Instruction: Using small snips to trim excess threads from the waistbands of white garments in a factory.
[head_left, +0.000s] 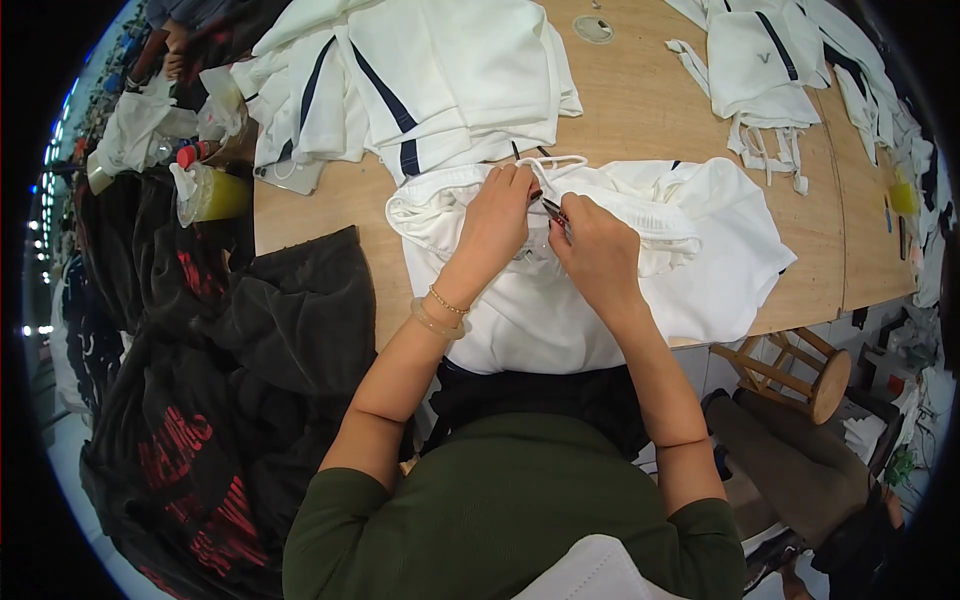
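Note:
White trousers or shorts [560, 320] with a gathered elastic waistband [655, 228] lie at the table's front edge and hang down toward my lap. My left hand [496, 222] is closed at the waistband opening, pinching near the white drawstring [560, 161]; exactly what its fingertips hold is hidden. In my right hand [603, 248] is a small pair of thread snips [553, 211], dark-bladed with some red on it. Its tips point at the left fingertips. Both hands nearly meet over the middle of the waistband.
White garments with navy stripes [450, 70] are piled at the back; more white pieces [755, 75] lie far right. At left are a phone [290, 176], a yellow drink cup [217, 193] and dark garments with red print [200, 400]. A wooden stool [825, 385] stands right.

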